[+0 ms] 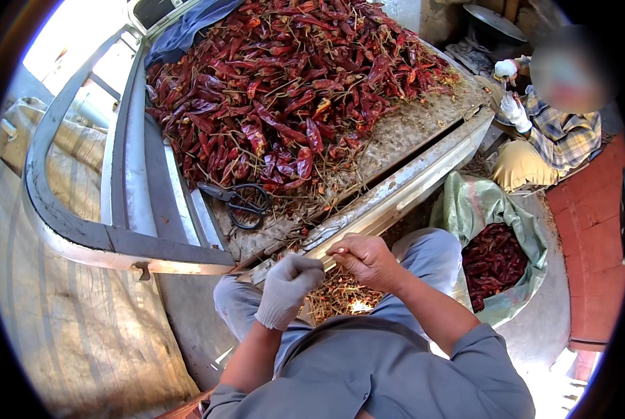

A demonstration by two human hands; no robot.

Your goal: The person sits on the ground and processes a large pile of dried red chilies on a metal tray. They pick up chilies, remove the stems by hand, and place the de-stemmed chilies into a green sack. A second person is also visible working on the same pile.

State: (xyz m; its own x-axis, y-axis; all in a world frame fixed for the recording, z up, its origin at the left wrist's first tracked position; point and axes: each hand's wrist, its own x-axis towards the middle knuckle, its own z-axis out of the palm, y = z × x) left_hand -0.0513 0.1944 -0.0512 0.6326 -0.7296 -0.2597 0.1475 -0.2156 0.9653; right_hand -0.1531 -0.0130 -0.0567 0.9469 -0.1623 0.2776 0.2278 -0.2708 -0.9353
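My left hand [291, 288], in a white knit glove, is curled shut above my lap, and nothing shows in its fingers. Close beside it, my bare right hand [367, 262] pinches a small reddish piece [339, 251] between thumb and finger; its kind is too small to tell. Both hands are just in front of the metal edge [391, 196] of a truck bed. On the bed lies a large heap of dried red chili peppers [286, 89], many with stems. Black-handled scissors [247, 207] rest at the heap's near left corner.
A green woven sack [469, 199] holding dried red peppers [495, 262] stands by my right knee. Stem scraps [338, 298] cover the floor between my legs. Left is a bent metal rail [97, 241]. A person [563, 131] with white gloves sits at the right.
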